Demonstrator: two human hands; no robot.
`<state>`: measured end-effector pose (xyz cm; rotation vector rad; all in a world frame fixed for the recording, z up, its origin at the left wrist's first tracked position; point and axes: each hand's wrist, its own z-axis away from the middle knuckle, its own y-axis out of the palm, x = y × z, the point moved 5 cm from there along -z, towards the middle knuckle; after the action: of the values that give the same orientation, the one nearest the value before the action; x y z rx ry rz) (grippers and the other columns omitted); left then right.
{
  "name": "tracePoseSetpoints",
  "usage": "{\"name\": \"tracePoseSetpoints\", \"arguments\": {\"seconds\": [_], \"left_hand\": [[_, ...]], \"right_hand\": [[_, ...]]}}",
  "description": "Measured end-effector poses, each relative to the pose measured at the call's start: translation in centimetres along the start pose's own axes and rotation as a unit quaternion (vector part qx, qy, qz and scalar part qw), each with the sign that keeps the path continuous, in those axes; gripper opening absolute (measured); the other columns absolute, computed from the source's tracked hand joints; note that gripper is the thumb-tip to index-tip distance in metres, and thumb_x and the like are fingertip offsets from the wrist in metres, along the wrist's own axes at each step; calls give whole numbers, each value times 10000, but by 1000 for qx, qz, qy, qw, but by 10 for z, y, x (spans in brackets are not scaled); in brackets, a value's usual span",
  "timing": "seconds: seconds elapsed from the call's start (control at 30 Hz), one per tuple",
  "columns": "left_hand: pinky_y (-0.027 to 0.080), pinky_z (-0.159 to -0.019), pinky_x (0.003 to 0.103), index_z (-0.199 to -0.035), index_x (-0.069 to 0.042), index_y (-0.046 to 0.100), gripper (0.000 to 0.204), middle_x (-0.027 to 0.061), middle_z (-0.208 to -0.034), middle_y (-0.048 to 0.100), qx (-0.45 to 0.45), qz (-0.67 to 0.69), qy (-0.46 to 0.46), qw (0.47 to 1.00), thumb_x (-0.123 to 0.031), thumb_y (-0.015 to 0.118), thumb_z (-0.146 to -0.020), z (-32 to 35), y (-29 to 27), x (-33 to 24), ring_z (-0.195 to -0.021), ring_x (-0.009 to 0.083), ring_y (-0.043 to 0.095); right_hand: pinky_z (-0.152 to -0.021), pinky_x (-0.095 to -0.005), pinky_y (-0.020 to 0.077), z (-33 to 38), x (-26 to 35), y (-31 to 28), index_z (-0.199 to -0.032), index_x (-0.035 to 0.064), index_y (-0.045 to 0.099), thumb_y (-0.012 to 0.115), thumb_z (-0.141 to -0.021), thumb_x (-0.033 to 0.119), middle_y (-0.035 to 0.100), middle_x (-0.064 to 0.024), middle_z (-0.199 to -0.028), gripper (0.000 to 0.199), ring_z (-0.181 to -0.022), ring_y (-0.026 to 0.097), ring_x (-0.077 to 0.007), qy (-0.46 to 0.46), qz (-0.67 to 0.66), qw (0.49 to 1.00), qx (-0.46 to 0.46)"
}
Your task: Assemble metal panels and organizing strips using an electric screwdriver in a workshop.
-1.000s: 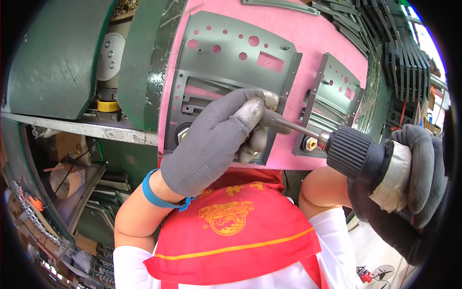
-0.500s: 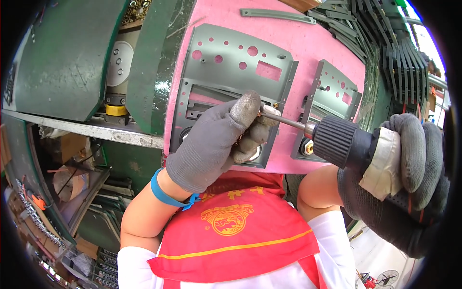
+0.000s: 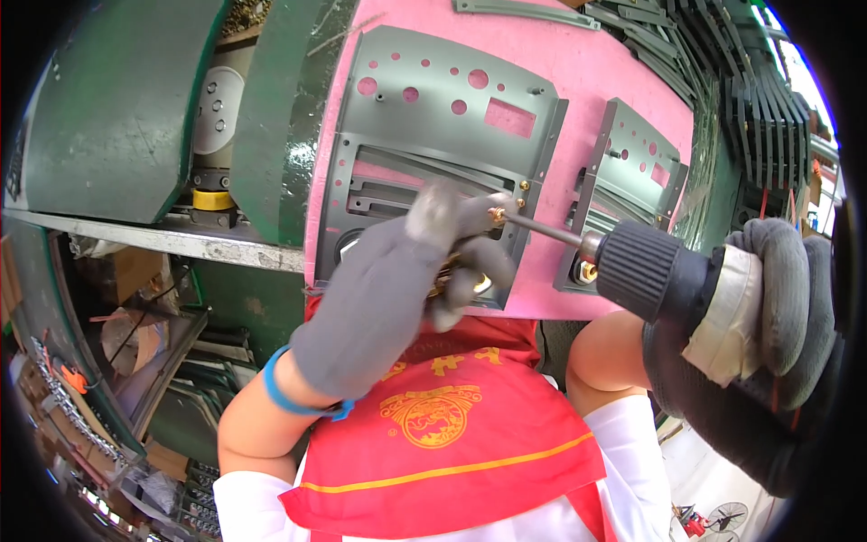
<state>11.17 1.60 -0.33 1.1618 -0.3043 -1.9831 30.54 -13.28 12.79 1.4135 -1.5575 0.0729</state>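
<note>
My right hand (image 3: 759, 352), in a dark grey glove, is wrapped round a power screwdriver (image 3: 646, 271) with a ribbed black collar and pale tape. Its bit points left, and a small brass screw (image 3: 497, 215) sits at the tip. Close to that tip is my gloved left hand (image 3: 379, 285), slightly blurred, its fingers curled over several brass screws (image 3: 442, 275). Beneath both lies a grey metal panel (image 3: 433, 117) with round holes and a rectangular cutout. Two brass screws (image 3: 524, 186) show along its right side. My left hand hides part of the panel's lower half.
A second, similar grey panel (image 3: 632, 163) lies at the right on the pink work surface (image 3: 578, 108). Several metal strips (image 3: 632, 41) and stacked brackets (image 3: 768, 126) are at the far right. Green sheet metal (image 3: 117, 108) and a metal ledge (image 3: 181, 242) border the left side.
The bit's tip and the left fingertips have come apart, with the screw now exposed on the bit. My left hand has shifted slightly down and left.
</note>
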Motion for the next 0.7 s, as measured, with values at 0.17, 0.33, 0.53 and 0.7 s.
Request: {"name": "tracePoseSetpoints", "arguments": {"seconds": [0.17,0.33,0.53,0.7], "left_hand": [[452,-584,304,-1156,-59,694,340,26,-785,571,-40,-606,279,744,-228,758,-867,46,-11,-7,-663,184,571],[413,-506,310,-1111,-133,732,450,-10,-688,453,-86,-711,361,597,-141,685,-664,45,-24,26,-587,168,488],[382,-478,287,-1072,-129,746,404,-19,-675,435,-91,-709,394,578,-124,698,-671,43,-22,30,-574,146,467],[368,-474,276,-1061,-109,746,385,-19,-658,420,-78,-714,402,568,-120,697,-680,41,-18,31,-563,138,455]], "right_hand": [[-688,-221,441,-11,-16,-1,-840,100,594,678,-802,17,568,11,-745,124,-730,564,-90,47,30,998,5],[-677,-237,455,-2,-47,5,-857,90,600,687,-806,27,581,-8,-751,118,-738,576,-118,101,50,993,19],[-664,-256,472,-2,-52,9,-876,78,608,697,-811,38,597,-31,-758,117,-747,591,-152,158,69,984,49],[-652,-272,485,2,-42,2,-893,67,615,705,-815,48,610,-51,-765,121,-755,603,-180,200,83,973,76]]}}
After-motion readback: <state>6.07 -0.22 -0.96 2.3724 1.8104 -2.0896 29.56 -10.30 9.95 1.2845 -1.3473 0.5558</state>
